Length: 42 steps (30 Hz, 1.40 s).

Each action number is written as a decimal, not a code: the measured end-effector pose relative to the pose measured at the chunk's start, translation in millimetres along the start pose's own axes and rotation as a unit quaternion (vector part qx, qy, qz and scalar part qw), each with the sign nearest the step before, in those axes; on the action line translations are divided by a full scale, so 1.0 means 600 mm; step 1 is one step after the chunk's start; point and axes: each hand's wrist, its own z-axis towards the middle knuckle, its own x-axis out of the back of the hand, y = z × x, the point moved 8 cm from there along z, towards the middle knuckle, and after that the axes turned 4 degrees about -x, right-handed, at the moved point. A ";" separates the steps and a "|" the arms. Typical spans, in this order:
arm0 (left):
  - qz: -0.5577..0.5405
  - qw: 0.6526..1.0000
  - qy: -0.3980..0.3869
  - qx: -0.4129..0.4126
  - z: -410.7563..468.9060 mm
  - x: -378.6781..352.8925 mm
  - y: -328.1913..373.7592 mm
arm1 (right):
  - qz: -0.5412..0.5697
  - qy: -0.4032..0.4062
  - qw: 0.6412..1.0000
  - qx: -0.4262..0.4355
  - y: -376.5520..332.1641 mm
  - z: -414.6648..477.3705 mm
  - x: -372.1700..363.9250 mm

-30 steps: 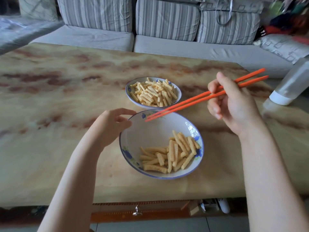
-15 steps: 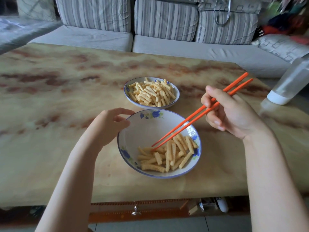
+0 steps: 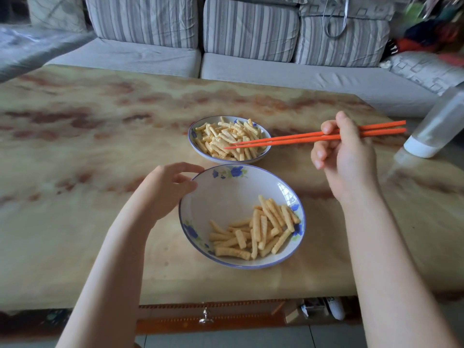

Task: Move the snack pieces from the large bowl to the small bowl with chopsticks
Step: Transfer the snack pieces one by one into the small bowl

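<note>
Chopsticks (image 3: 288, 139) sit pinched in right hand (image 3: 347, 159), tips over small bowl (image 3: 216, 159); left hand (image 3: 165, 190) holds large bowl (image 3: 226, 197).

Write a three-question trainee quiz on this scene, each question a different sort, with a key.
1. True or false: the chopsticks' tips are over the large bowl.
2. The left hand holds: A small bowl; B large bowl; C chopsticks.
3. Fill in: the chopsticks are held by the ___ hand.
Key: 1 false, they are over the small bowl; 2 B; 3 right hand.
</note>
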 end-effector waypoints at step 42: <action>-0.006 1.000 0.004 -0.004 -0.003 0.003 0.001 | -0.222 -0.230 0.942 -0.108 0.012 -0.048 -0.045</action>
